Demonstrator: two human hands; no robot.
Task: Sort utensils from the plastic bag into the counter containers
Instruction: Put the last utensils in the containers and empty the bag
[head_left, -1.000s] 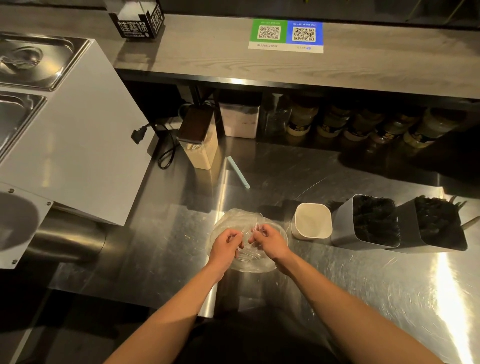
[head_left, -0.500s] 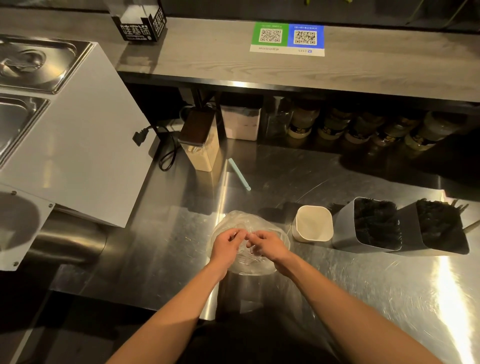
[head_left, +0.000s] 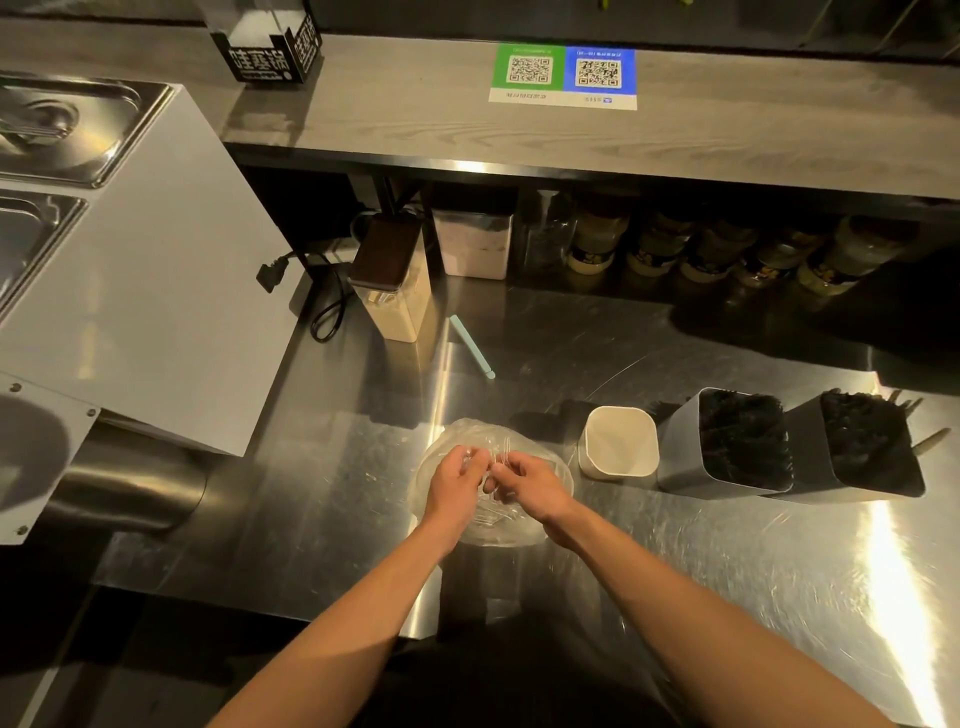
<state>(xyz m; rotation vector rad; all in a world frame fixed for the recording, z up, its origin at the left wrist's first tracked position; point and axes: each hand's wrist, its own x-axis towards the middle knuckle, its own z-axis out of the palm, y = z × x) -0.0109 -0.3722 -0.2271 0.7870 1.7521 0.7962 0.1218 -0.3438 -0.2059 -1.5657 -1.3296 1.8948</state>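
**Grips clamped on the bag, mid-table**

The left grip (head_left: 460, 480) and right grip (head_left: 530, 480) meet knuckle to knuckle over the bag (head_left: 483, 434). The fingers of each are curled and pinch the clear film at the bag's top. Both forearms reach in from the near edge.

The bag lies crumpled on the steel table (head_left: 675, 571), towards the front. Pale clear shapes show through the film under the grips, too faint to tell what they are.

Just right of the bag stands a white cup (head_left: 592, 452) with a squarish rim. Right of the cup, touching or nearly so, is a grey bin (head_left: 675, 457) packed with dark utensils (head_left: 743, 441). A second grey bin (head_left: 810, 467) stands close against the first and is also full of dark utensils (head_left: 862, 441). A few handles stick out past its far rim. All three containers tilt away from the camera.

Behind the bag, well apart from it, a pale green stick (head_left: 471, 345) lies flat on the table. Near its far end stands a beige canister (head_left: 400, 306) with a dark lid. A black cable (head_left: 327, 317) loops to the left of the canister, beside a white machine (head_left: 130, 270).

A row of jars (head_left: 727, 249) sits in shadow under the wooden shelf (head_left: 415, 124). A green and blue QR sign (head_left: 563, 75) lies on the shelf.
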